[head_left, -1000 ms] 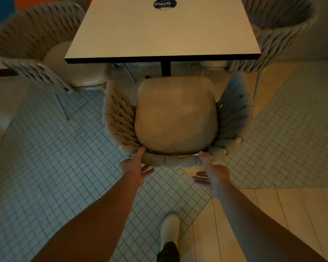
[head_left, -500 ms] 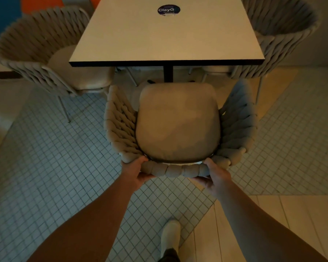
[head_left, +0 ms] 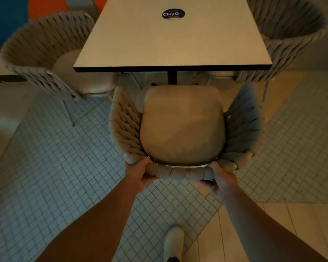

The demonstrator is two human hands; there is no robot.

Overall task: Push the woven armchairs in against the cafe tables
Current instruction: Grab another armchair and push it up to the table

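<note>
A woven beige armchair [head_left: 182, 127] with a tan seat cushion stands directly below me, facing a square pale cafe table [head_left: 170, 38] on a black central post. The cushion's front edge lies a short way before the table's near edge. My left hand [head_left: 138, 174] is shut on the left part of the chair's woven top rail. My right hand [head_left: 221, 177] grips the same rail on the right. Both forearms reach in from the bottom of the frame.
A second woven armchair [head_left: 51, 59] is tucked at the table's left side, a third [head_left: 284, 35] at its right. A round dark sticker [head_left: 173, 14] lies on the tabletop. My pale shoe [head_left: 173, 242] rests on small square floor tiles; wood planks lie at lower right.
Both hands went from loosely touching the chair's back rail to closing around it. The chair and table appear lower in the frame now.
</note>
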